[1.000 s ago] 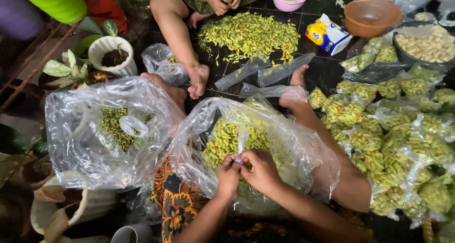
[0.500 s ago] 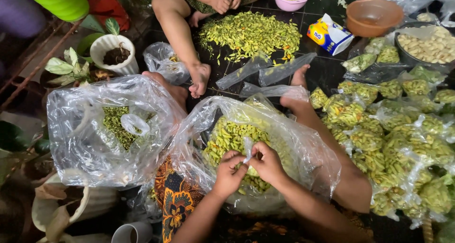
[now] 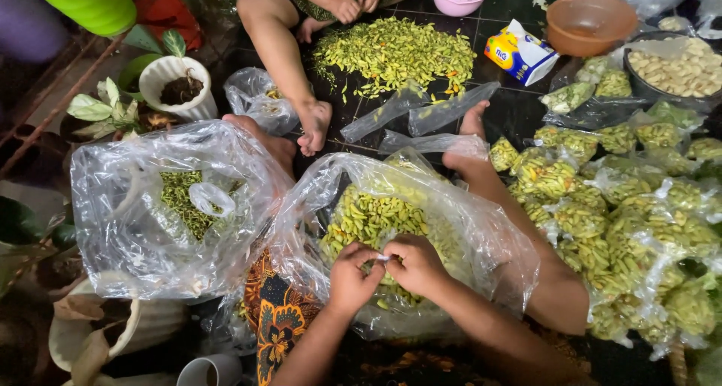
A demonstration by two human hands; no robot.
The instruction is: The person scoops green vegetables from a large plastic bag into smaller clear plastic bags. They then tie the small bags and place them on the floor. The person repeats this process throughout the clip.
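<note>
Dark floor tiles point(image 3: 519, 111) carry everything we see from our head view. Our left hand point(image 3: 352, 277) and right hand point(image 3: 415, 263) meet, both pinching one small green chili pod point(image 3: 374, 261) to pick at it. They hang over the big clear plastic bag point(image 3: 451, 213) of pods, near the floor's middle, so bits drop inside.

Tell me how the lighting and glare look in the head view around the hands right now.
Head view: bright light from above, both hands sharp; white glare streaks the large clear plastic bag of green pods and the second clear bag of darker green trimmings; the left edge by the white plant pot falls into shadow.
</note>
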